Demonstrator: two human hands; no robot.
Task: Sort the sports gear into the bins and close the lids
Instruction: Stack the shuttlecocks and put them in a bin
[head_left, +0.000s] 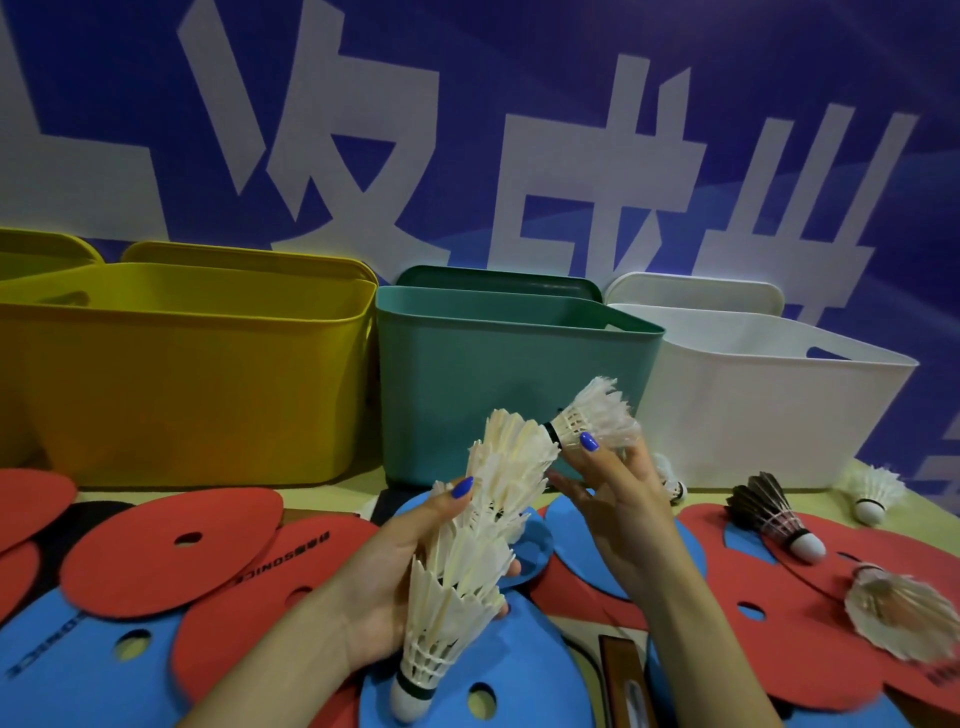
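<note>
My left hand (400, 566) grips a nested stack of white feather shuttlecocks (467, 551), cork end down toward me. My right hand (613, 499) pinches a single white shuttlecock (592, 415) at the top of that stack, its cork against the stack's upper feathers. Behind stand three open bins in a row: yellow (197, 374), teal (493, 384) and white (769, 410). Their lids lean upright behind them: yellow lid (249, 257), dark green lid (498, 283), white lid (696, 293). Loose shuttlecocks lie at the right: a dark-feathered shuttlecock (774, 514), a white one (872, 493) and another pale one (898, 608).
Red foam discs (171, 545) and blue foam discs (78, 670) with holes cover the table in front of the bins. A second yellow bin (31, 249) shows at the far left. A brown paddle handle (623, 675) lies near the front edge. A blue banner wall rises behind.
</note>
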